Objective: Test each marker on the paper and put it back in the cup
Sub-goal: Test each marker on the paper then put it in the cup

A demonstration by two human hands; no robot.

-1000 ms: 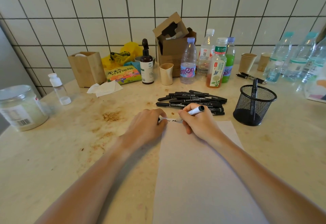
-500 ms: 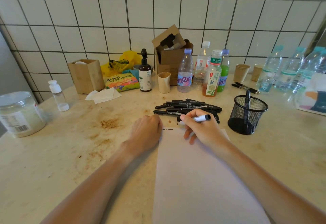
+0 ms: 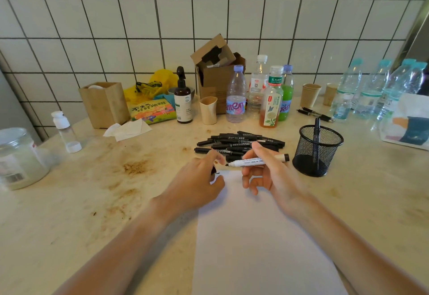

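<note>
Markers [image 3: 239, 143], black and slim, lie in a loose heap on the far side of the paper [image 3: 262, 236], some with pale print along the barrel too small to read. One white-barrelled marker [image 3: 253, 162] with a black tip and black end is pinched level between the thumb and fingers of the right hand [image 3: 267, 174], its uncapped tip pointing left just above the paper's far edge; the small lettering on its label is not legible. The left hand [image 3: 199, 183] hangs over the paper's far left corner with fingers curled, and a small dark object under them may be the cap, though the view is too poor to be sure. A short black squiggle shows on the paper beside that hand.

To the right stands a round black wire-mesh cup [image 3: 318, 150] with one dark marker upright inside. Farther off, a clear bottle [image 3: 236, 95] has a label reading roughly "anten", and an amber tea bottle [image 3: 271, 99] has a green band with Chinese characters. A brown pump bottle [image 3: 183, 99], an open cardboard box [image 3: 216, 71] and paper cups [image 3: 310, 95] stand along the white tiled wall [image 3: 139, 16]. The stone-look counter [image 3: 92, 201] is stained brown on the left.
</note>
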